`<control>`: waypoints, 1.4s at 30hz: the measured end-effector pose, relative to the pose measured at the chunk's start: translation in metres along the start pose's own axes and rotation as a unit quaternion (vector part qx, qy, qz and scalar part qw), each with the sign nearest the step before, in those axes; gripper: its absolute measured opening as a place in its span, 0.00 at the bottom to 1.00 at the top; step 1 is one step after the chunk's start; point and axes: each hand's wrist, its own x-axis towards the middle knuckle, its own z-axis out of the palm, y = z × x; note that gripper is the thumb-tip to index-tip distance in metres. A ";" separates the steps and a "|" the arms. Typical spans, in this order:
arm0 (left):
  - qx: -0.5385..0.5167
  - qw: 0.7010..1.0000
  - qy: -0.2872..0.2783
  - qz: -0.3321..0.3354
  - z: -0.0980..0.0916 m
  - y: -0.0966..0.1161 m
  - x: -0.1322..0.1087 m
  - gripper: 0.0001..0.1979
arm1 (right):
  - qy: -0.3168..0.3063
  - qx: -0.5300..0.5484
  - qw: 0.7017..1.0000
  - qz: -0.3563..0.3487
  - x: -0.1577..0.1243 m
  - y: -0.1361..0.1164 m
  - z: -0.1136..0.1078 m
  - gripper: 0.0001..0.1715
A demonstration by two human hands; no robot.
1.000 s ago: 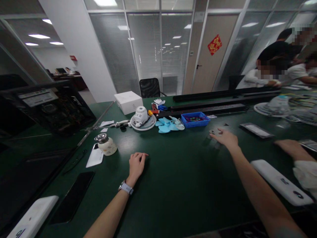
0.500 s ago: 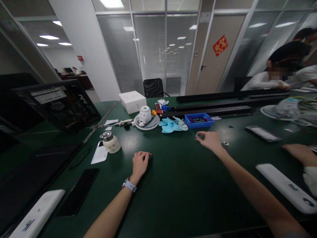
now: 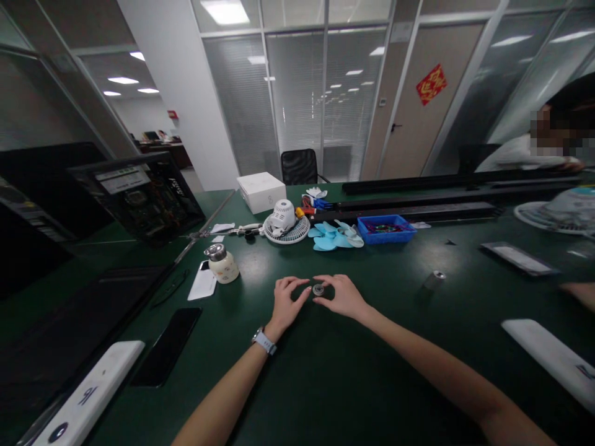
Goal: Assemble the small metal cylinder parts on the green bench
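Observation:
Between my two hands, over the middle of the dark green table (image 3: 297, 384), is a small round metal part (image 3: 318, 290). My right hand (image 3: 343, 296) pinches it between thumb and forefinger from the right. My left hand (image 3: 287, 303), with a watch on its wrist, has thumb and fingers apart just left of the part and seems to hold nothing. A small metal cylinder (image 3: 436, 280) lies on the table to the right of my right hand. Light blue fan blades (image 3: 332, 236) and a blue tray (image 3: 385, 229) of small coloured items sit beyond my hands.
A white fan part (image 3: 283, 223) and white box (image 3: 261, 192) stand at the back. Left are a jar (image 3: 223, 265), a black phone (image 3: 168, 347) and a white device (image 3: 90, 396). Another white device (image 3: 551, 359) lies right, near a person's hand (image 3: 579, 291).
My right hand has moved left with the small metal part, from near the blue tray to beside my left hand. My left hand has opened wider. The view has shifted left.

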 end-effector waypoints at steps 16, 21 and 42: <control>0.082 0.997 0.004 -0.004 -0.020 -0.015 0.007 0.09 | 0.013 0.090 0.996 -0.005 -0.009 0.021 0.028 0.28; 0.140 0.986 -0.075 -0.043 -0.022 -0.033 -0.005 0.10 | 0.005 0.099 0.995 -0.008 -0.009 0.019 0.021 0.28; 0.043 0.996 0.004 -0.083 -0.020 -0.038 -0.004 0.17 | 0.161 -0.128 0.889 0.409 -0.027 0.191 -0.171 0.27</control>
